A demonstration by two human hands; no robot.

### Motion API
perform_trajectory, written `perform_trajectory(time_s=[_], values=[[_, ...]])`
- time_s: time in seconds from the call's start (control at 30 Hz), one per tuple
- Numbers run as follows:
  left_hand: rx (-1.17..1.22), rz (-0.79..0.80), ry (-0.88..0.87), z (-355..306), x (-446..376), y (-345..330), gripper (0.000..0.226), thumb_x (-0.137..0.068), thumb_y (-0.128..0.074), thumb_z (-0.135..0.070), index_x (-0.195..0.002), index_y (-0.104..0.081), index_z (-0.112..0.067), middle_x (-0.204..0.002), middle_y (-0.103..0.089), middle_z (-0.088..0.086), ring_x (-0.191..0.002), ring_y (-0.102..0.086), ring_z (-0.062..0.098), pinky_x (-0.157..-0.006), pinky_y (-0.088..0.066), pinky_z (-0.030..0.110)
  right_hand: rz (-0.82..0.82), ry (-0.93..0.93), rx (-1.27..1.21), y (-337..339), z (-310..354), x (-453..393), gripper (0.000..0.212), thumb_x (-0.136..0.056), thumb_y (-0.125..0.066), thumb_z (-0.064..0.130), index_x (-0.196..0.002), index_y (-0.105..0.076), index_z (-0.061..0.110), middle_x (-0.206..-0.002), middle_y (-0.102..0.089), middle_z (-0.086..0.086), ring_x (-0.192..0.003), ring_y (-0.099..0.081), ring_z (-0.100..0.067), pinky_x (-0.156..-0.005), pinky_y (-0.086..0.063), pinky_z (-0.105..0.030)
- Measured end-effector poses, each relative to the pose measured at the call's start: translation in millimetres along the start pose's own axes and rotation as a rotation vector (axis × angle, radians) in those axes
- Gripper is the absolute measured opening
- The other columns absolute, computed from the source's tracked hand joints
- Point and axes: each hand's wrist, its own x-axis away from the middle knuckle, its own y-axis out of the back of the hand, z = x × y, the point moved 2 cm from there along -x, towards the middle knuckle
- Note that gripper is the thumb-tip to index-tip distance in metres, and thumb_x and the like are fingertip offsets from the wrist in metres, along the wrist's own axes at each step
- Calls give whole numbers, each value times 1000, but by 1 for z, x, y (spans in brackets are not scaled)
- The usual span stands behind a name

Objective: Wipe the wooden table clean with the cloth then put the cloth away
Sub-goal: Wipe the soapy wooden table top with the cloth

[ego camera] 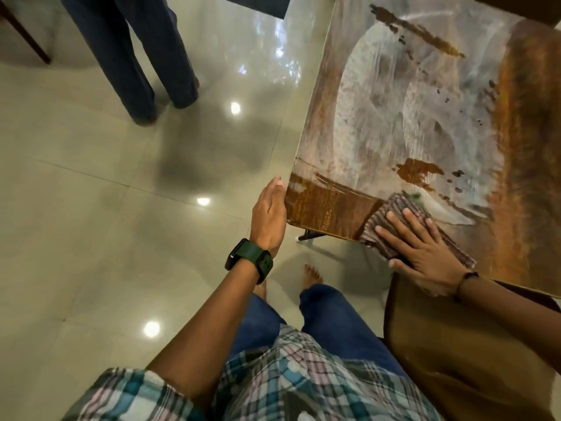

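Flat-handed press on the cloth, near corner of the desk

Right hand (425, 256) lies with fingers spread straight on the striped cloth (391, 217), no curled grip; left hand (268, 214), released, touches the wooden desk (379, 117) corner edge.

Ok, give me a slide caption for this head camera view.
Right hand presses a striped cloth flat on the smeared wooden table; left hand steadies its corner.

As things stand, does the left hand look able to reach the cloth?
Probably yes: the left hand rests open at the table corner, with bare tabletop between it and the cloth under the right hand.
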Motion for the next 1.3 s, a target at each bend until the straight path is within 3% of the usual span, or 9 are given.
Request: perform_trajectory(time_s=[0.1,0.2,0.33,0.5,0.67,0.93,1.07,1.17,1.3], values=[[13,37,1,6,11,-6,46,-100,-27,-34,-141,-32,-16,-147,-34,-1,-127,-29,0,-102,-21,11,-59,5,-4,5,22,-27,57,-94,-7,63,-148,1,44,-158,-7,0,-145,5,-21,-113,4,-46],[10,26,-2,9,15,-13,50,-98,-29,-41,-142,-33,-16,-148,-35,3,-134,-31,9,-115,-22,33,-128,104,-13,17,58,-72,55,-95,-5,61,-148,-1,44,-158,-1,10,-144,-8,-26,-109,-8,-53],[-35,-27,-10,4,16,-24,71,-84,-30,-63,-138,-39,-18,-142,-43,6,-130,-40,18,-109,-33,45,-129,288,45,37,84,-129,57,-96,-2,57,-146,-16,35,-152,-31,-1,-140,-26,-34,-106,-12,-54],[-58,-105,11,-7,15,-37,70,-86,-30,-64,-141,-34,-20,-148,-36,3,-134,-33,17,-112,-27,43,-164,224,1,56,59,-169,67,-79,13,69,-142,3,48,-158,-1,12,-146,6,-20,-114,7,-52],[55,-199,30,-7,7,-42,46,-95,-30,-49,-129,-48,-25,-134,-49,-1,-122,-45,15,-104,-36,37,-122,181,-64,53,68,-157,71,-79,14,59,-146,-4,45,-158,2,11,-146,10,-19,-113,12,-52],[156,-328,146,-10,-6,-43,54,-96,-29,-49,-136,-41,-15,-142,-42,1,-123,-44,15,-106,-35,36,-260,613,37,30,63,-116,48,-95,-21,56,-132,-45,39,-145,-44,-1,-135,-36,-31,-102,-22,-55],[149,-296,121,-10,-2,-41,46,-98,-26,-45,-121,-53,-15,-115,-54,-4,-102,-50,10,-74,-40,15,-203,478,23,52,57,-161,60,-89,-17,56,-131,-51,31,-154,-30,0,-143,-19,-26,-108,-12,-61],[124,-277,103,-10,3,-44,41,-99,-25,-41,-124,-50,-19,-115,-47,-14,-104,-45,3,-89,-34,12,-177,282,-16,74,48,-207,66,-86,-9,58,-139,-37,32,-159,-7,4,-146,0,-23,-111,-1,-61],[57,-255,70,-5,3,-48,51,-97,-27,-45,-139,-36,-18,-145,-36,1,-131,-35,15,-108,-25,28,-131,169,0,81,45,-224,64,-88,-8,55,-148,-20,34,-160,3,4,-146,8,-24,-112,4,-59]])
